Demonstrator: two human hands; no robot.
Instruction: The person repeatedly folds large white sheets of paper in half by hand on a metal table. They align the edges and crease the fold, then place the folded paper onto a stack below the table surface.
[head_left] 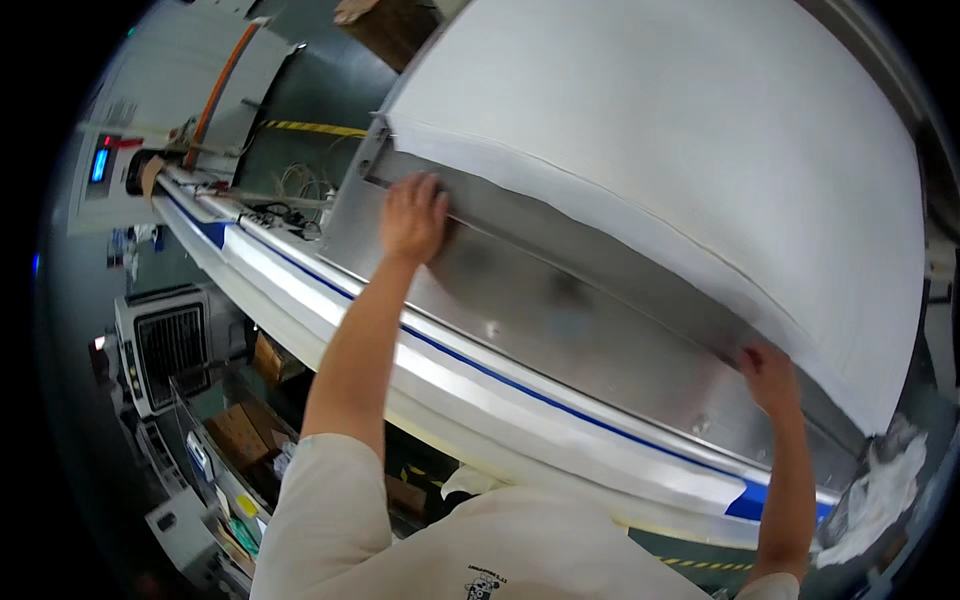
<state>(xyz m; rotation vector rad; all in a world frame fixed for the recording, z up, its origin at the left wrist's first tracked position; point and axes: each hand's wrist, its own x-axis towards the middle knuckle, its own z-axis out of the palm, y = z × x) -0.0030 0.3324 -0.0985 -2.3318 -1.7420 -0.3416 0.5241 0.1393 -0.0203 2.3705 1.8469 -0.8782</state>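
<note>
A long grey metal sheet lies in front of me, its far edge running slantwise from upper left to lower right. At the left end, the bent fingers of my left hand close over that edge; the fingertips are partly blurred. Farther right, my right hand is closed in a pinch at the same edge, its thumb hidden. Just beyond both hands hangs the drooping near border of a wide white sheet, which covers a large flat surface.
Between my body and the metal runs a long white rail with a blue stripe. Crumpled clear plastic hangs at its right end. Left are a machine with a lit display, a grilled unit and cardboard boxes.
</note>
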